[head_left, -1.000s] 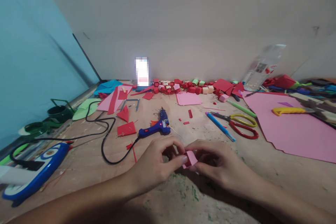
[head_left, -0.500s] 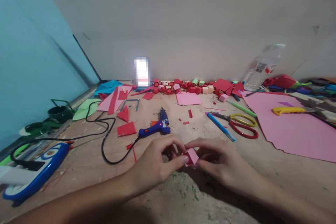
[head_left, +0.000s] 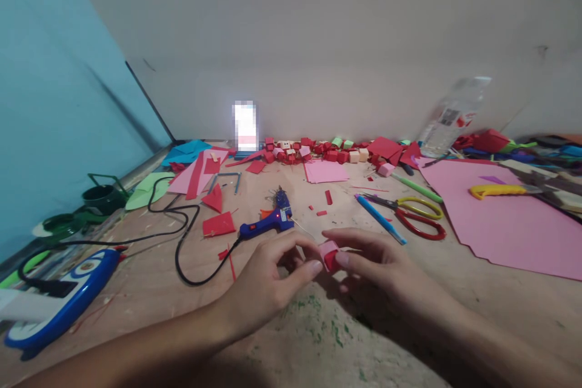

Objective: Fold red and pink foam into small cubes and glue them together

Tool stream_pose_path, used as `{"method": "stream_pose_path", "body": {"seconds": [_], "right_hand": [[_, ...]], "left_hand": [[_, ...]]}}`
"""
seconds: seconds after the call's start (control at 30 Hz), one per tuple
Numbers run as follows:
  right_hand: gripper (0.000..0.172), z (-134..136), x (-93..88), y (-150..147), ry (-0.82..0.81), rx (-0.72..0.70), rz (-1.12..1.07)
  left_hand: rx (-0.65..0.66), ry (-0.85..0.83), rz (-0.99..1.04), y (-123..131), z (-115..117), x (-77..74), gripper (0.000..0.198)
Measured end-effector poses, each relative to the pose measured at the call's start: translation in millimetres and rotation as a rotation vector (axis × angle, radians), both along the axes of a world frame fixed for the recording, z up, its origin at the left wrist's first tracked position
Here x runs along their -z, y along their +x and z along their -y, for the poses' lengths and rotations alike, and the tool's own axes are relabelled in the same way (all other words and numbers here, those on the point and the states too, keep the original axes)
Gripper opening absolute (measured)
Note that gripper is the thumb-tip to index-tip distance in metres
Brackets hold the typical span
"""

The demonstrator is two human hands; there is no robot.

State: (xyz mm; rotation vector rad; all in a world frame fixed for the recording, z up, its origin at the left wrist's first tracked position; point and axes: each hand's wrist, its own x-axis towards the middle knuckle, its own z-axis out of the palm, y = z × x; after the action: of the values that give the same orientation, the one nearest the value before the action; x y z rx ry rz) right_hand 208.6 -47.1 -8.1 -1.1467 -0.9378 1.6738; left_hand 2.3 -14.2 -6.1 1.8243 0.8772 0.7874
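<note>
A small folded paper piece (head_left: 330, 256), pink outside and red inside, is held between my two hands above the table's near middle. My right hand (head_left: 373, 257) pinches it, with the thumb on the red inner face. The fingertips of my left hand (head_left: 284, 267) are closed together at its left side, touching the pink edge. Beyond my left hand lies a blue glue gun (head_left: 268, 222) with a small red light on. Scissors (head_left: 404, 209) with yellow and red handles and a blue pen (head_left: 381, 219) lie past my right hand.
A black cable (head_left: 182, 260) curves over the left side near a blue-and-white power strip (head_left: 63, 300). Pink sheets (head_left: 500, 224) cover the right. Along the wall are small paper cubes (head_left: 331, 154), a lit phone (head_left: 246, 127) and a leaning bottle (head_left: 454, 118).
The paper piece has turned, so its red inside now faces my right thumb. My left thumb has come off the red inside and sits at the left edge.
</note>
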Motion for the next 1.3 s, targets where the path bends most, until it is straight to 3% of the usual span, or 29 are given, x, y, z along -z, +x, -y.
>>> {"method": "stream_pose_path", "body": {"seconds": [0.13, 0.27, 0.43, 0.57, 0.8, 1.3], "right_hand": [[0.048, -5, 2.0, 5, -0.082, 0.083, -0.126], [0.049, -6, 3.2, 7, -0.074, 0.070, -0.147], [0.039, -7, 7.2, 7, -0.043, 0.070, -0.134], [0.051, -8, 10.1, 10, -0.050, 0.067, -0.104], [0.054, -10, 10.6, 12, -0.068, 0.102, -0.150], [0.042, -10, 9.5, 10, -0.018, 0.114, -0.159]], "left_hand": [[-0.048, 0.012, -0.045, 0, -1, 1.4, 0.011], [-0.055, 0.017, -0.080, 1, -2, 0.7, 0.013], [-0.040, -0.004, -0.114, 1, -2, 0.8, 0.018], [-0.052, -0.001, -0.119, 0, -2, 1.0, 0.018], [-0.053, 0.006, -0.135, 1, -3, 1.0, 0.020], [-0.041, 0.001, -0.141, 1, -3, 1.6, 0.020]]}}
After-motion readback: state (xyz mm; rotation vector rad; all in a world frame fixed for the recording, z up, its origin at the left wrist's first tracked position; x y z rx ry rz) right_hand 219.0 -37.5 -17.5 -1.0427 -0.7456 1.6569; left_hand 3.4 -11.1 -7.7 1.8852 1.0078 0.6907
